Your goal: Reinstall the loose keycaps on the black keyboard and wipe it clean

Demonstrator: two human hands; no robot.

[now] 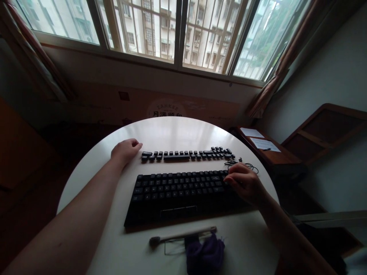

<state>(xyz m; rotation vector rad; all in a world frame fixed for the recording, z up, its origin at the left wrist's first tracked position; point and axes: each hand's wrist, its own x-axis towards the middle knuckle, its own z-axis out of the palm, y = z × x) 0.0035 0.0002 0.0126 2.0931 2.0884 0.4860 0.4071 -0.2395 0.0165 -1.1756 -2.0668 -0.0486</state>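
A black keyboard (177, 191) lies on the round white table (120, 214); its lower rows are without keycaps, and a thin metal bar shows in the space-bar gap. My right hand (243, 181) is over the keyboard's right end, fingers pinched together at the keys. Whatever is between those fingertips is hidden. Behind the keyboard, loose black keycaps (197, 153) stand in rows, with a long space bar (176, 157) among them. My left hand (125, 151) rests on the table just left of these rows, its fingers curled closed, with nothing seen in them.
At the near side lie a brush (186, 235) with dark bristles, a thin wire tool (173, 250) and a purple cloth (205, 254). A coiled black cable (250, 167) is behind my right hand. A wooden side table (266, 156) with papers stands right.
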